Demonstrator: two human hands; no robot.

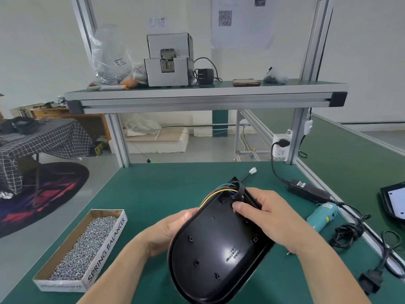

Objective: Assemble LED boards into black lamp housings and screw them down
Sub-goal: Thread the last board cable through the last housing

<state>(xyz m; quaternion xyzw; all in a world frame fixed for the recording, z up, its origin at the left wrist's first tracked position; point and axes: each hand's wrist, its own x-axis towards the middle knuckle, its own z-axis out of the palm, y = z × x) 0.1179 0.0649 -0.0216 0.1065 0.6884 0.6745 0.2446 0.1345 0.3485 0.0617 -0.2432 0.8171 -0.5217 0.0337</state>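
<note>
Black lamp housing (219, 244) is off the table, held over the green mat (153, 189) in both hands. The glossy face with the printed text and small holes is up. Can't tell if an LED board is inside; that side faces away.

Coloured wires (215, 193) come round the far end through a black loop. Their lead runs to a white connector (252, 171) lying on the mat beyond.

Left hand (168, 231) grips the left edge, fingers hidden underneath. Right hand (269, 216) is curled over the far right part, fingertips on the face just beside the wire exit. My guess is it's held this way to feed or seat the wires before flipping it to screw down.

Screw box (107, 249) marked SPRING BALANCER is near on the left. Teal electric screwdriver (322, 218) lies to the right, untouched. Screwing not yet started, by the look of it.
</note>
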